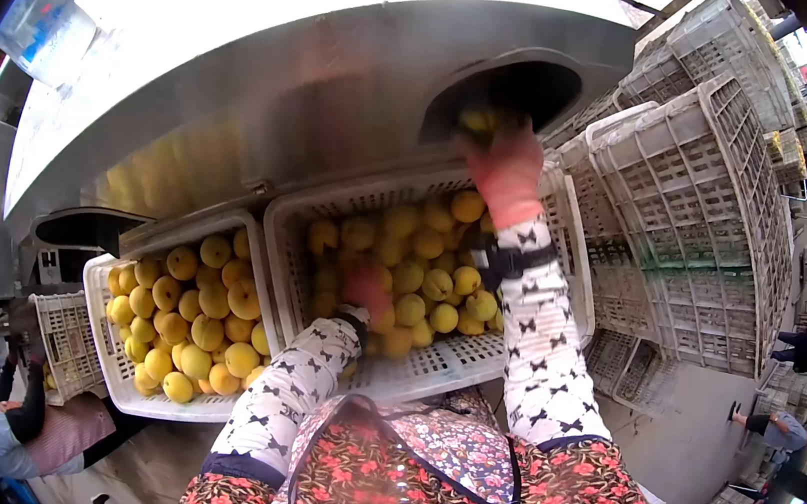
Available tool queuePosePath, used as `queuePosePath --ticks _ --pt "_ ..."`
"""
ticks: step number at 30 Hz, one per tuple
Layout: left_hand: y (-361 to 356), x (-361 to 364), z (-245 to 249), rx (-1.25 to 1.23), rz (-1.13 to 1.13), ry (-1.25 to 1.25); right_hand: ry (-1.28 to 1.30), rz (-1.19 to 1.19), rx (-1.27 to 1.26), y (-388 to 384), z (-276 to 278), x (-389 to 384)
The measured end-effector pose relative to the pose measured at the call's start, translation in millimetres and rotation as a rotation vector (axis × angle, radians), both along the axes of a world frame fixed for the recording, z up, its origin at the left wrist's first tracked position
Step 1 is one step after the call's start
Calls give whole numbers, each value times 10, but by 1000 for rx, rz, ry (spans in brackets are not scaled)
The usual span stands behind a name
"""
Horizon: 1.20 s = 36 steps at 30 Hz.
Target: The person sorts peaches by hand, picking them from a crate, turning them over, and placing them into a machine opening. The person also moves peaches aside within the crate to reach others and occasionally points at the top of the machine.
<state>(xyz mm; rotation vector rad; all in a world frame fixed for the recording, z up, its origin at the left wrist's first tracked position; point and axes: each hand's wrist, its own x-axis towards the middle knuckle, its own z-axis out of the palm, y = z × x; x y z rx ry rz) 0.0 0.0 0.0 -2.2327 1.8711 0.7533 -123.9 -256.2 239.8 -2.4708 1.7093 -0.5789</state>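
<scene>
My right hand (504,169) is at the dark opening (554,89) in the metal machine, with a yellow fruit (478,120) at its fingers; motion blurs them. Below it, my left hand (367,290) is smeared by motion over the yellow fruits (409,308) in the middle white crate (419,375). Its fingers cannot be made out. Both forearms wear white sleeves with black bows.
A second white crate (153,407) of yellow fruits stands at the left, beside the middle one. Stacked empty crates (697,197) rise at the right. The machine's metal side (270,105) spans the top. Other people (49,430) are at the lower left and far right.
</scene>
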Motion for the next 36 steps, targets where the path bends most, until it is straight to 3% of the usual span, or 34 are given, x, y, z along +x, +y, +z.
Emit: queuePosePath --ticks 2,3,5,7,8,9,10,11,12,14,16,18,21,22,24,26,28,32,35,36 --pt "182 -285 193 66 2 77 3 -150 254 313 243 -152" --pt "-74 442 83 20 -11 -28 -304 -52 44 220 -43 157" --pt "9 326 162 18 -21 45 -629 129 -301 309 -135 -198" --pt "20 204 253 -58 144 193 -681 57 -232 778 -168 -442" --pt "38 205 299 -96 227 251 -580 -75 93 980 -368 -546" --pt "64 305 339 -12 362 658 -542 49 182 1145 -770 -608" --pt "86 454 374 73 486 1063 -237 267 126 1316 -979 -538" --pt "109 541 422 157 609 1473 -176 232 355 1482 -1187 -492" --pt "160 592 510 176 732 1625 -113 205 584 1588 -1413 -427" --pt "362 695 742 207 992 1918 -128 261 668 1701 -1992 -279" --pt "507 675 917 99 1055 2254 7 320 802 1705 -2220 -93" --pt "537 630 1180 74 1070 2513 123 475 709 1727 -2534 90" --pt "818 693 906 32 1346 2236 304 565 698 1683 -2575 390" --pt "846 726 798 46 1337 2213 368 567 711 1653 -2491 459" --pt "906 694 743 -255 747 1472 -11 633 602 1611 -2354 263" --pt "792 626 891 -215 813 1522 -504 525 893 1575 -2068 65" --pt "639 606 950 -135 866 1622 -1131 145 1540 1545 -1586 -85" --pt "245 546 1214 364 1204 2196 -910 465 1155 1692 -1004 -305" --pt "30 521 1506 452 1046 2144 -464 557 565 1731 -497 -468" --pt "-40 545 1535 577 889 2255 -385 646 401 1706 -249 -484"
